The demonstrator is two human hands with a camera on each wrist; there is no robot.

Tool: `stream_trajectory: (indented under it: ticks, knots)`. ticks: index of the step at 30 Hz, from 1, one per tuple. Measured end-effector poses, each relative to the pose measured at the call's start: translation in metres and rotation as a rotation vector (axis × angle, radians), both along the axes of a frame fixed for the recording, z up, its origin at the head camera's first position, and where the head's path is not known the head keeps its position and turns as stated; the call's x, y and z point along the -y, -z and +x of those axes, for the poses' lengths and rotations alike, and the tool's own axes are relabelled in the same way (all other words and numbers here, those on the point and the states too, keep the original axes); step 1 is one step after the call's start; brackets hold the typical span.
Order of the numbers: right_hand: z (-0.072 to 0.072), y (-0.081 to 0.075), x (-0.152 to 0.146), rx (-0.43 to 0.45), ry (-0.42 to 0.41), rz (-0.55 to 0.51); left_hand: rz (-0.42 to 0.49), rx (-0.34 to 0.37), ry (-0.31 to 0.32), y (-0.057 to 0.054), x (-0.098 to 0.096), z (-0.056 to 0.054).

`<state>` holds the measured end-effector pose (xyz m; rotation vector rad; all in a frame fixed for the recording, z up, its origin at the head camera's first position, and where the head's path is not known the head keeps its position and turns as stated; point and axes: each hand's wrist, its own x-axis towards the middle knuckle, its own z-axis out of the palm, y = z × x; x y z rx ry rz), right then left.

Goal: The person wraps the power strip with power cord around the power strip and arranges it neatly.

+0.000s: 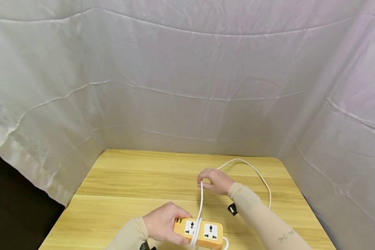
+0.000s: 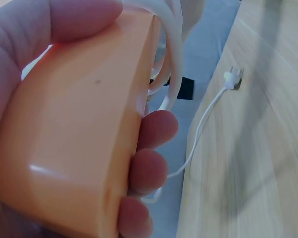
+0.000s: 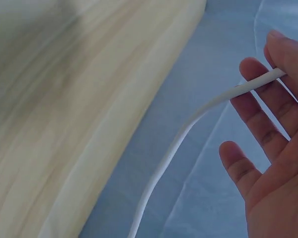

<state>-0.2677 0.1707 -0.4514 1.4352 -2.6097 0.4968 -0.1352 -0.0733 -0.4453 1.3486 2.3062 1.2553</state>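
Note:
My left hand grips the left end of an orange power strip near the table's front edge, thumb on one long side and fingers on the other. White cord is wound around the strip's middle, between its two white sockets. Up and forward of the strip, my right hand pinches the cord between thumb and fingertips, and the stretch down to the strip is nearly straight. In the right wrist view the cord runs from the pinch, with the little finger held apart. The left palm is hidden behind the strip.
Beyond the right hand, loose cord arcs over the table's right side and passes behind the right forearm. A white plug lies on the wooden table. Grey-white curtains stand around the table's back and sides.

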Motion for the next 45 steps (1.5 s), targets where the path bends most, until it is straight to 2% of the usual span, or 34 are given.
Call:
stream_trajectory:
  ticks: [5, 8, 13, 18, 25, 32, 45]
  knots:
    - [-0.007, -0.014, 0.002, -0.016, -0.009, 0.007, -0.011, -0.019, -0.03, 0.003, 0.001, -0.002]
    - [-0.011, -0.024, 0.003, -0.026, -0.006, 0.01, -0.003, 0.009, -0.028, 0.005, 0.002, -0.002]
    - [-0.02, -0.042, -0.001, -0.018, 0.053, -0.027, -0.004, 0.048, -0.025, 0.008, 0.0, -0.003]
    - [-0.022, -0.058, -0.003, -0.021, 0.033, -0.045, 0.001, 0.059, -0.056, 0.012, 0.0, -0.005]
    - [-0.014, -0.085, 0.005, -0.032, -0.02, -0.022, 0.002, 0.043, -0.084, 0.018, 0.003, -0.009]
    - [-0.006, -0.108, 0.013, -0.046, -0.092, -0.019, 0.007, 0.067, -0.126, 0.02, 0.004, -0.011]
    - [0.02, -0.149, 0.023, -0.1, -0.214, -0.024, -0.019, 0.109, -0.297, 0.015, 0.011, -0.019]
